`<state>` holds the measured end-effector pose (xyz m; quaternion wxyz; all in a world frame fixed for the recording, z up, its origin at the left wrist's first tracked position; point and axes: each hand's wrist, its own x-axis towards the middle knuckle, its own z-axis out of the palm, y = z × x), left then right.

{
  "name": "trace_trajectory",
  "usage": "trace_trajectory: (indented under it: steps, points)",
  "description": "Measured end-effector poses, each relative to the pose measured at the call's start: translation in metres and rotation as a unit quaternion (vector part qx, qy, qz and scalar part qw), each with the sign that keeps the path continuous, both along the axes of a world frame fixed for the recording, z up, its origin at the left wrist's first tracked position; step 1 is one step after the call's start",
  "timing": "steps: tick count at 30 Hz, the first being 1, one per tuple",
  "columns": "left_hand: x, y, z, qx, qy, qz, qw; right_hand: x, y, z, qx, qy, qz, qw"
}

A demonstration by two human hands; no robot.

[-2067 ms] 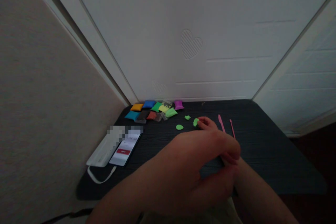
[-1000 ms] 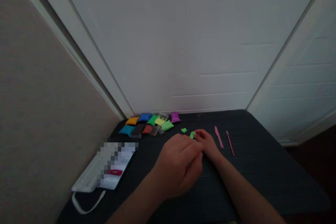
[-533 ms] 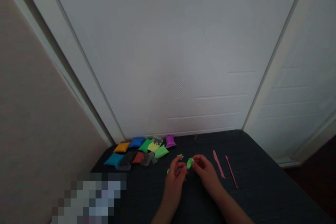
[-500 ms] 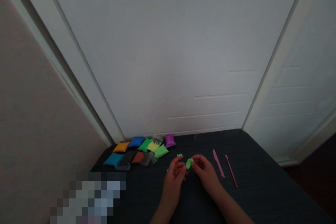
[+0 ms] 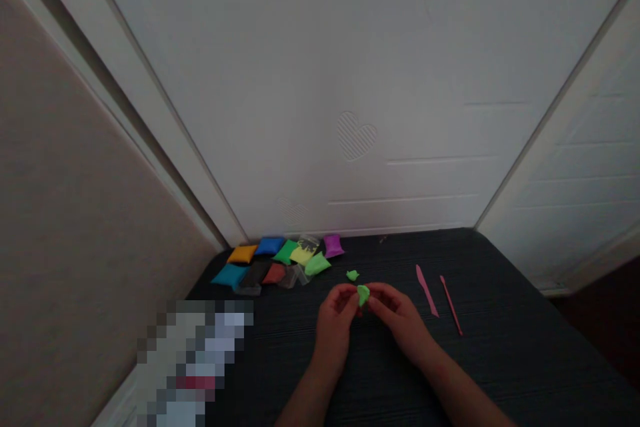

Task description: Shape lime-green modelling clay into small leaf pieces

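Orange, teal, blue and other small packets (image 5: 243,254) cluster at the back left of the dark tabletop (image 5: 520,347). Nearer the middle, the left hand (image 5: 333,323) reaches forward, fingers curled, its thumb and fingers clamped on a light-green clay piece (image 5: 363,294). Irregular-edged and narrowing downward, that piece sits between both hands. Mirroring the left, the right hand (image 5: 400,320) pinches the other edge. Farther right lie a pink modelling knife (image 5: 427,290) and a slim pink rod (image 5: 451,305).

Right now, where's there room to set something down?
Bare table lies right of the thin pink modeling tool, and between the left hand and black packet. The back left is crowded with colored packets.
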<state>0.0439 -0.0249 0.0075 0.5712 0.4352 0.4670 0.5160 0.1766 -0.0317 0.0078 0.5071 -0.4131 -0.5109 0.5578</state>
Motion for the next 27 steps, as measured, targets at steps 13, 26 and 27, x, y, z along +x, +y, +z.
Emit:
trace_trajectory:
  steps: [13,26,27]
  points:
    - [0.004,-0.003,-0.003,-0.022,-0.013,-0.039,0.999,0.003,0.001,0.001,0.008,-0.082,-0.031,0.996]
    - [0.007,-0.008,-0.007,0.038,0.064,-0.045,0.996,0.003,0.0,-0.007,0.049,-0.188,-0.072,0.978]
    - [0.006,-0.008,-0.009,0.044,0.073,-0.042,0.996,0.003,0.0,-0.005,0.056,-0.197,-0.075,0.976]
